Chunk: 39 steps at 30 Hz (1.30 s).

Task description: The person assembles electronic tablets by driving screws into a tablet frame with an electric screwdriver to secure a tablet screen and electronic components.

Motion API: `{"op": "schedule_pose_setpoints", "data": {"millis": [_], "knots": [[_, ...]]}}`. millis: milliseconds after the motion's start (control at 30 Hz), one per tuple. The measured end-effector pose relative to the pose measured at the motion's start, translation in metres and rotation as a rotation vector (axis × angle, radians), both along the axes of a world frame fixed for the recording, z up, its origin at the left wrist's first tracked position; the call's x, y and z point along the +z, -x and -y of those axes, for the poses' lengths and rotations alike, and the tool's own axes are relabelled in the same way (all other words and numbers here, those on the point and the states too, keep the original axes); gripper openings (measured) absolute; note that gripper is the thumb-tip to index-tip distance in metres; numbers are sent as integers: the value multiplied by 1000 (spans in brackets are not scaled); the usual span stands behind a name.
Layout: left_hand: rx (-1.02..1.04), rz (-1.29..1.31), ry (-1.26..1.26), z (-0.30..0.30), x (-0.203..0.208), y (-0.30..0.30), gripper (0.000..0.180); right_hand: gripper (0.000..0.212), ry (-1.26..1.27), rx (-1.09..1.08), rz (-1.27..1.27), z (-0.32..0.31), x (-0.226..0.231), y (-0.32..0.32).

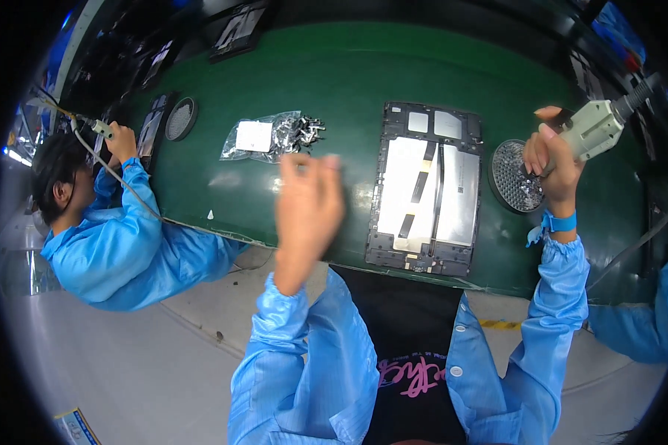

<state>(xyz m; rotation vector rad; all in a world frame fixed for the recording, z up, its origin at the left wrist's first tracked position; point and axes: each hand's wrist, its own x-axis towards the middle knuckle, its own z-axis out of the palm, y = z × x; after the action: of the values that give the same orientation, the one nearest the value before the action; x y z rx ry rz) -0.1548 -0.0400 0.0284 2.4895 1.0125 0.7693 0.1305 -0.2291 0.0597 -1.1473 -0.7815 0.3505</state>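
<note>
My right hand (555, 157) is closed around a pale electric screwdriver (595, 132), held above a round dish of screws (513, 174) on the right of the green bench. Blurred by motion, my left hand (308, 211) hovers just on the near side of a clear plastic bag (278, 135) with a white label. Small black and silver parts (310, 132) spill from the bag's right end. Whether the left fingers hold one of them I cannot make out. Between my hands lies an opened tablet (427, 189), its silver batteries and black ribbon cables exposed.
At the left a co-worker in a blue smock (119, 245) holds another electric screwdriver (102, 129), its cable trailing along the bench edge. Another round dish (180, 119) stands near that person. A blue sleeve (637, 326) shows at the far right. Dark panels (237, 31) stand along the back.
</note>
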Motion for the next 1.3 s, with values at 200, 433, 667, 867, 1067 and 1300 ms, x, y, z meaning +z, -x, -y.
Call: {"op": "schedule_pose_setpoints", "data": {"millis": [200, 433, 667, 867, 1067, 1300], "knots": [[138, -96, -30, -53, -1, 7, 31, 23, -10, 18, 16, -3, 2, 3], [148, -55, -36, -60, -27, 8, 35, 22, 2, 28, 31, -3, 3, 4], [160, -14, -60, -42, -9, 3, 36, 21, 13, 16, 12, -1, 2, 7], [118, 46, 88, -56, -18, 13, 30, 22, 17, 18, 15, -3, 3, 9], [36, 62, -116, -40, -13, 21, 11, 22, 25, 21, 11, 0, 2, 5], [-252, 404, 9, -49, 25, -29, 13, 20, 3, 41, 3, -2, 3, 4]]}}
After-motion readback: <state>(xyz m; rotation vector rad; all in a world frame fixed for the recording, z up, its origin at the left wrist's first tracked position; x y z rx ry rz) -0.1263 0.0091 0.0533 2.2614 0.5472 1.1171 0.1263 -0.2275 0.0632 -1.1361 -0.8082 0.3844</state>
